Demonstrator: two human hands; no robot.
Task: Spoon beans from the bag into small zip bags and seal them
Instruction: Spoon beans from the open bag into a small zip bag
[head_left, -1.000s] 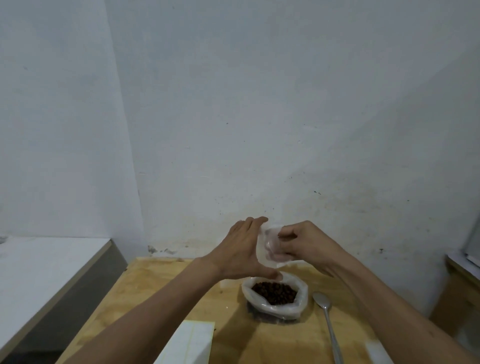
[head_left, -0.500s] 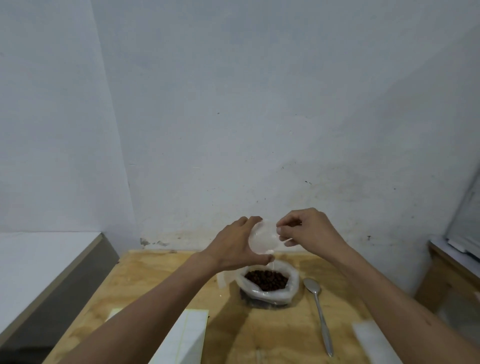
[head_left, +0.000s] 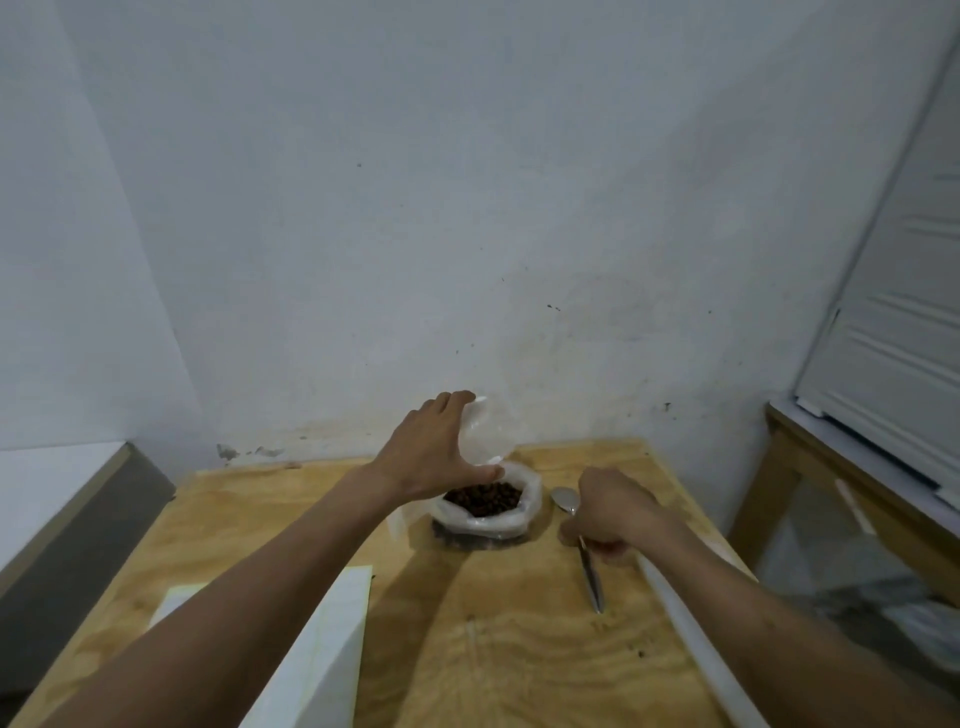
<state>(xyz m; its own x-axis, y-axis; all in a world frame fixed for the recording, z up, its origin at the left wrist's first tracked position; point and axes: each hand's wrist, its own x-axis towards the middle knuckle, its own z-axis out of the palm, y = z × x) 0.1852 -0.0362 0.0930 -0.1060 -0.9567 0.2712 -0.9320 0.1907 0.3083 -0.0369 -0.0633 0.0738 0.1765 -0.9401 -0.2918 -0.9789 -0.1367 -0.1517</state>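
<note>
left hand (head_left: 434, 452) pinches small zip bag (head_left: 485, 434) above bean bag (head_left: 485, 506) on table (head_left: 519, 649) | i judge film limp, slippery: hold its rim | right hand (head_left: 610, 514) closed on spoon (head_left: 589, 566) handle, stiff, light

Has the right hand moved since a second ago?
Yes. The right hand dropped from the small clear zip bag to the metal spoon on the wooden table.
</note>
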